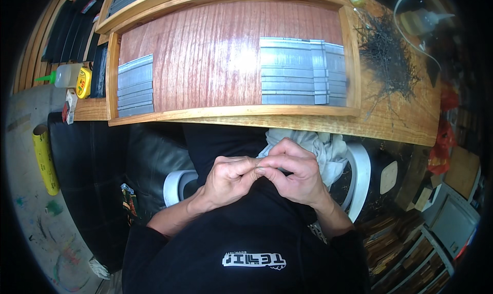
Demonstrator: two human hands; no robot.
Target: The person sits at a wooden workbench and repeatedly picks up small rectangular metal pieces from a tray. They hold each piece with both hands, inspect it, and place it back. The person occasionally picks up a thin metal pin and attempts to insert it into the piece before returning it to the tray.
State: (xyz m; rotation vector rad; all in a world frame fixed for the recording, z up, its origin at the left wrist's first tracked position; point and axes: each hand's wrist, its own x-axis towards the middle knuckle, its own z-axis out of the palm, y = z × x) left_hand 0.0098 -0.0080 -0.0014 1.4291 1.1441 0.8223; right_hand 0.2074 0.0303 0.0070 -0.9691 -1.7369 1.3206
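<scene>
Black shirt cloth (pixel 195 248) is overhung by left hand (pixel 228 180) and right hand (pixel 300 175), pinched closed together; anything held cannot be made out. Fine fingertip work seems in hand, steadiness needed; grey strips (pixel 287 71) are laid beyond.

Workshop, wooden tray (pixel 231 112) of grey strips (pixel 292 73), heap of thin dark strands (pixel 387 55), paint-stained grey surface (pixel 46 227)

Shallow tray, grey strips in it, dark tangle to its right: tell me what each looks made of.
Shallow tray: wood, seemingly varnished, by its visible grain and bright glare.
Grey strips: smooth, slight sheen; perhaps metal or plastic, I cannot tell which.
Dark tangle: possibly metal wire, dull, judging by its thin, stiff-looking strands.
</scene>
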